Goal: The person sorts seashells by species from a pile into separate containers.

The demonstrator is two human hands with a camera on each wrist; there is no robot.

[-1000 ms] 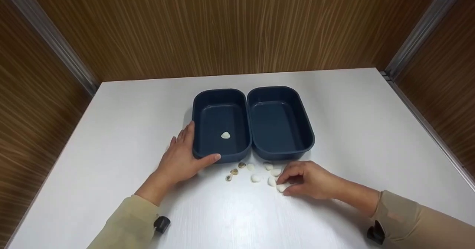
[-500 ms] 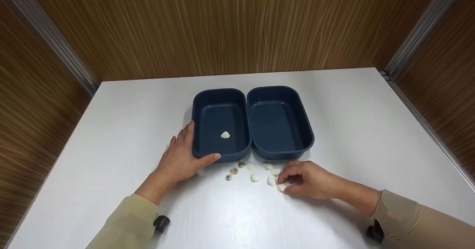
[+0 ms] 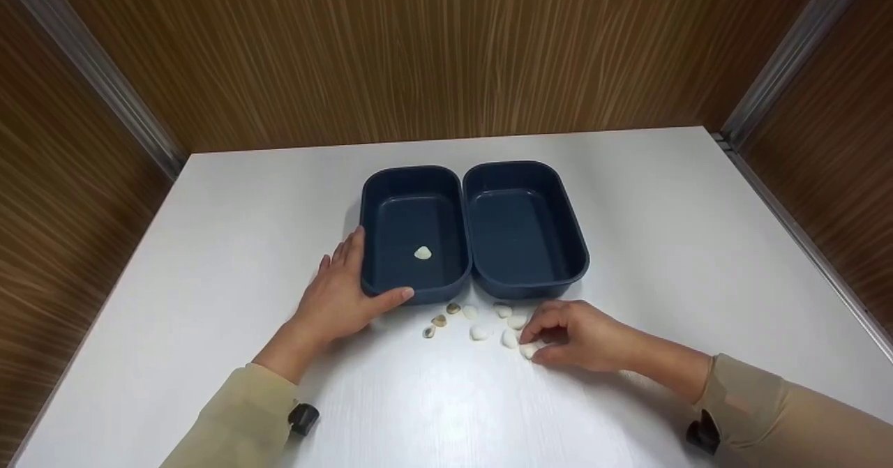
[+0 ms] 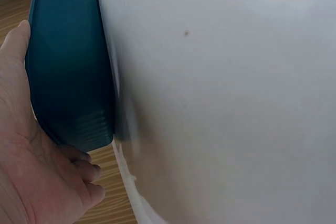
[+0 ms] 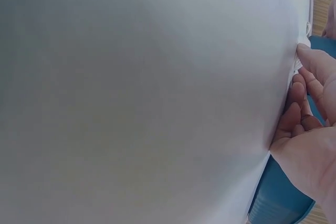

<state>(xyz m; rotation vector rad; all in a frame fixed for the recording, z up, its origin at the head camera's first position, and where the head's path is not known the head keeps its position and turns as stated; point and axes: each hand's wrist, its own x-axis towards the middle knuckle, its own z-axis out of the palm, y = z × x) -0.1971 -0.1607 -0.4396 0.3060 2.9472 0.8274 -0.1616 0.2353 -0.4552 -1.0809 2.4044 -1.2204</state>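
Note:
In the head view my left hand (image 3: 336, 299) rests against the near left corner of the left dark blue bin (image 3: 453, 293). Its thumb lies on the front rim and its fingers lie along the outer side. One white seashell (image 3: 423, 252) lies inside that bin. My right hand (image 3: 584, 335) pinches another white shell (image 3: 529, 350) between thumb and forefinger, down at the table. Several more white shells (image 3: 479, 333) lie loose to its left. Beyond those is a short row of small brown shells (image 3: 439, 321). In the right wrist view the right hand's fingertips (image 5: 303, 48) meet the tabletop.
A second dark blue bin (image 3: 528, 291) stands right beside the first, with nothing inside. Both sit on a white table (image 3: 244, 231). Wood-patterned panels (image 3: 446, 56) enclose the back and both sides.
Almost nothing differs. The right hand keeps its pinch on the white shell, and the left hand stays on the bin. The whole scene has shifted very slightly in view.

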